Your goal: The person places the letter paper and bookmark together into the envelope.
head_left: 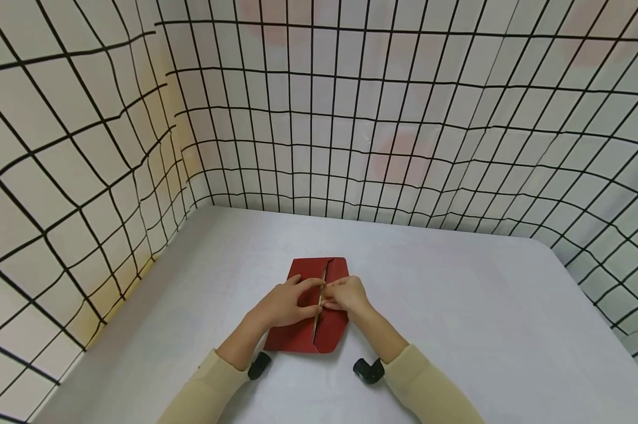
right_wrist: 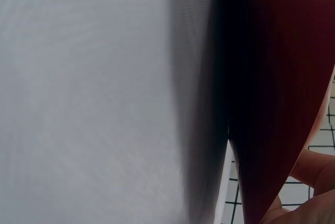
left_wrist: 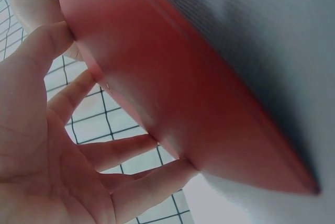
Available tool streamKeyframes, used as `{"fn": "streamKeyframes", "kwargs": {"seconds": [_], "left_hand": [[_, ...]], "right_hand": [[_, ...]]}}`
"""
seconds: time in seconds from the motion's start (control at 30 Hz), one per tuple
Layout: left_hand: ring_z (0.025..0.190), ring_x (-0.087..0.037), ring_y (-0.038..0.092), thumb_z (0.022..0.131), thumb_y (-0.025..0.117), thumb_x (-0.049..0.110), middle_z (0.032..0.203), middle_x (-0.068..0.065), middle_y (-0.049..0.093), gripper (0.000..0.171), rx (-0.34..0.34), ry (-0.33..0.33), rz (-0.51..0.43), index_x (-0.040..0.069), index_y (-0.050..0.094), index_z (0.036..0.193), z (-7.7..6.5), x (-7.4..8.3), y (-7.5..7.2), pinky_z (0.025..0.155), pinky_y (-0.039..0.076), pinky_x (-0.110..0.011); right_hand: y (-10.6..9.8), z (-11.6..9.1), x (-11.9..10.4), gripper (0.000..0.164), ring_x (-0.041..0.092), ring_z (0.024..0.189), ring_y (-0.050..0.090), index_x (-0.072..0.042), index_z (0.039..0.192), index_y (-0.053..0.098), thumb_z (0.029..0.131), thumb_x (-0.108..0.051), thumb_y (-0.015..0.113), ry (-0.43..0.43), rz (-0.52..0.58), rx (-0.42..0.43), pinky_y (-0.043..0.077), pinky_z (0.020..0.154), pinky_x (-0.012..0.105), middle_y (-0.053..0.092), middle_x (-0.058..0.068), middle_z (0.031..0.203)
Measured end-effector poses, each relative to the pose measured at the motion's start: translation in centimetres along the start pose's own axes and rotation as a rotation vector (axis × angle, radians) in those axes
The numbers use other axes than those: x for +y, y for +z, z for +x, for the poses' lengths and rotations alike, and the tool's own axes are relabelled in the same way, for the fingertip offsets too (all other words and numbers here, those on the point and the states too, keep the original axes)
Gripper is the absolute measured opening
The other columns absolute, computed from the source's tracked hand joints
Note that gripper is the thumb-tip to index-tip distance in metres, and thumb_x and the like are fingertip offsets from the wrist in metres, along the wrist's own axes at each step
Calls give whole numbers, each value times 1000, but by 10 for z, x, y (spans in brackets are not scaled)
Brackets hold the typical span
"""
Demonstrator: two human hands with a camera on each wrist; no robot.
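A red paper envelope [head_left: 292, 340] lies on the white table, with a narrow slit running lengthwise along the edge of its flap [head_left: 328, 338]. My left hand [head_left: 284, 303] rests on the left part, fingers spread and fingertips on the paper. In the left wrist view, that hand's fingertips [left_wrist: 152, 141] meet the envelope's bowed red face [left_wrist: 157, 77]. At the slit, my right hand [head_left: 348, 294] pinches the flap edge with thumb and curled fingers. The right wrist view has the envelope's shaded side [right_wrist: 282, 51] bulging up, with part of the right hand [right_wrist: 309, 208] behind it.
Black wire mesh [head_left: 329, 118] stands along the back and sides of the white table [head_left: 457, 306], with pale sheeting behind it. Black wrist devices [head_left: 369, 371] sit by both cream sleeves [head_left: 430, 383], just above the tabletop.
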State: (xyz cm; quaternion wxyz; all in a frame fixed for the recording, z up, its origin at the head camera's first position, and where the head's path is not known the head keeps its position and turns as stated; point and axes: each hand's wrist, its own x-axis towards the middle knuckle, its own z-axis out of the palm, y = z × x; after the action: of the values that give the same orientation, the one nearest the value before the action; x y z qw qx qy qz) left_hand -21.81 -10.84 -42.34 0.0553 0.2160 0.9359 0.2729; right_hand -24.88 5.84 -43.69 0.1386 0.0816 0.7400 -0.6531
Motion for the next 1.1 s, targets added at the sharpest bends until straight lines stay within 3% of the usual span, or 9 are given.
{"fn": "streamKeyframes", "kwargs": {"seconds": [0.37,0.6,0.93,1.1], "left_hand": [[112,-45,47,85,63,38,135,-23,41,49,-2,6,-7,28,48,131,1,-2,2,82,44,-55],[114,-46,46,85,62,40,135,-24,40,49,0,9,2,29,47,132,0,-2,0,83,43,-55],[109,-46,49,84,63,41,135,-24,40,50,-4,-12,15,29,48,131,1,0,1,81,45,-52],[99,-43,51,83,63,44,129,-21,44,50,-5,-31,98,33,48,129,5,0,9,71,47,-46]], "right_hand": [[1,-1,0,13,14,56,64,12,92,62,80,7,61,-15,-15,-29,53,55,25,63,10,65],[-5,-5,1,14,18,62,66,13,92,62,80,7,59,-30,-12,-62,53,58,27,66,17,72],[-37,-21,-3,21,24,69,68,12,100,60,85,-2,59,-45,-21,-128,54,64,30,67,16,80],[-60,-30,-3,26,25,70,68,14,104,58,85,-4,59,-40,-16,-142,54,65,31,67,17,82]]}}
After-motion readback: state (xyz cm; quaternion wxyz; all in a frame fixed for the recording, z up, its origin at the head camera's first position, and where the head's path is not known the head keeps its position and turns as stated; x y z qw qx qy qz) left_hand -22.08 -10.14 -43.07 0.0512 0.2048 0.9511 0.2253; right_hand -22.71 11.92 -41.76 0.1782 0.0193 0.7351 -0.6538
